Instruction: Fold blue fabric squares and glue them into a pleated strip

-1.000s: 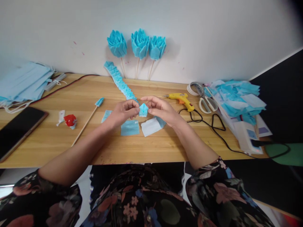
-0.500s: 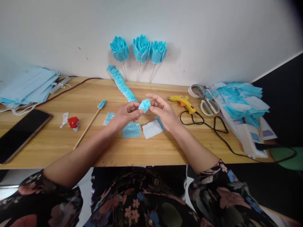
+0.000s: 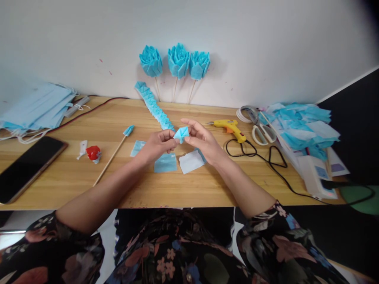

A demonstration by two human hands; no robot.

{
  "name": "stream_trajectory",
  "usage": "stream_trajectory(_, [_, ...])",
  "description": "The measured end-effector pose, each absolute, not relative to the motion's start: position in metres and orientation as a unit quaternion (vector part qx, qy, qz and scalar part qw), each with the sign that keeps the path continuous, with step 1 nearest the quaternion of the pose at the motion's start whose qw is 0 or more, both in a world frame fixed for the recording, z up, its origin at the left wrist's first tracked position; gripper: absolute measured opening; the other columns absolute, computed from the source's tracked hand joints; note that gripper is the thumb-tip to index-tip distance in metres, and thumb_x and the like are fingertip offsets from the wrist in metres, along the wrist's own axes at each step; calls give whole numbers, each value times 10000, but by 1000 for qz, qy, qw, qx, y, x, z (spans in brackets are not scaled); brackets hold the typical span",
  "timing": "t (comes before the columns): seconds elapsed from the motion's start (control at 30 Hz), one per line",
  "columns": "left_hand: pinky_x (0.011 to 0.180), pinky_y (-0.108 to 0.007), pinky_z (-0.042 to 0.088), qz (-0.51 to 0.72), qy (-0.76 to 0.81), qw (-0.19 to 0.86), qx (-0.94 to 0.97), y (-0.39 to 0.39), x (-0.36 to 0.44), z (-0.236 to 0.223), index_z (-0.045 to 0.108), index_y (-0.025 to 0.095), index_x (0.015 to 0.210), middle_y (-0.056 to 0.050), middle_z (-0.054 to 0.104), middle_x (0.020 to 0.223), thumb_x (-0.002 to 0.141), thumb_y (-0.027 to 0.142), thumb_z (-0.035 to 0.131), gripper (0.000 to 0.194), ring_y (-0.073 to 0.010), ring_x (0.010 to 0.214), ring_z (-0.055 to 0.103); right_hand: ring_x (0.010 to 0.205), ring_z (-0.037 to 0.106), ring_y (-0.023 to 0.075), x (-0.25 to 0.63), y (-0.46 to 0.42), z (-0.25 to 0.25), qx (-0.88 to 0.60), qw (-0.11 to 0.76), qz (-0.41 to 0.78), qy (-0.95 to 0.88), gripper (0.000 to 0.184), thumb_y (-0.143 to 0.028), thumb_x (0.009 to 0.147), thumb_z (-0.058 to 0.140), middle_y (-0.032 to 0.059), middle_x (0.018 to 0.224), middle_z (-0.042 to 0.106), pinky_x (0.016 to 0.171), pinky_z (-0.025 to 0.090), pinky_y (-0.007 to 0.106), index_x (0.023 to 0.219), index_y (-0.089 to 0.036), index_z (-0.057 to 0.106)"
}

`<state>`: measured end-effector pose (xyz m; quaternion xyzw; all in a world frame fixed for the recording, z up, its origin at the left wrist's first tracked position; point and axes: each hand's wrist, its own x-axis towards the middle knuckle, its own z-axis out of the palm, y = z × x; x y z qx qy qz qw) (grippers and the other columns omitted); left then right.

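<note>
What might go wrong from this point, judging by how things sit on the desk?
The folded blue piece is held only by the fingers, so a crease might spring open.
The yellow glue gun lies with its nozzle towards the right hand; if hot, it could burn.
The left forearm might nudge the nearby wooden stick.

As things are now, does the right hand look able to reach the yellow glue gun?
Probably yes: the yellow glue gun lies close to the right hand, with bare tabletop between them. The hand is at the folded blue piece, which it would likely leave first.
</note>
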<state>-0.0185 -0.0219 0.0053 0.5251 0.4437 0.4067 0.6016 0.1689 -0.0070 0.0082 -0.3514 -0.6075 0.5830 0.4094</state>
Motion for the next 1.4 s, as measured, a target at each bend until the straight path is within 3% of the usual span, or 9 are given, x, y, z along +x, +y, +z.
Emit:
stream_trajectory(0.27, [548, -226, 370, 394, 436, 597, 547, -22, -19, 0, 597, 161, 759, 34, 546, 617, 742, 341, 727, 223, -74, 550, 458, 816, 602, 150, 167, -7, 7, -364, 407, 569, -614, 506, -262, 800, 656, -26, 850, 661, 828, 497, 324, 1298, -248, 568])
stream_trajectory(0.43, [545, -230, 348, 387, 448, 577, 562, -25, -17, 5, 602, 164, 762, 37, 534, 614, 743, 331, 712, 200, -77, 554, 445, 829, 611, 156, 166, -8, 7, -369, 405, 559, -622, 502, -267, 793, 638, -19, 872, 679, 827, 499, 327, 1290, -239, 576])
stream_trajectory(0.83, [535, -228, 364, 401, 465, 571, 545, -21, -18, 4, 586, 184, 751, 43, 517, 589, 769, 311, 711, 179, -76, 521, 428, 1076, 636, 177, 169, -8, 10, -330, 388, 612, -605, 516, -260, 815, 639, 16, 1170, 703, 1040, 473, 385, 1323, -262, 550])
stream_trajectory(1.2, [530, -236, 322, 397, 460, 562, 561, -24, -16, 3, 587, 173, 763, 46, 497, 597, 743, 357, 706, 220, -76, 539, 408, 1043, 653, 189, 167, -10, 11, -356, 388, 603, -599, 548, -272, 792, 684, 16, 1086, 721, 992, 504, 380, 1324, -265, 553])
stream_trajectory(1.4, [533, -240, 293, 382, 474, 537, 584, -27, -15, 7, 605, 166, 763, 43, 487, 614, 745, 375, 700, 230, -80, 556, 397, 917, 647, 158, 165, -8, 7, -348, 398, 600, -601, 552, -229, 767, 678, -7, 992, 714, 897, 514, 333, 1306, -249, 558])
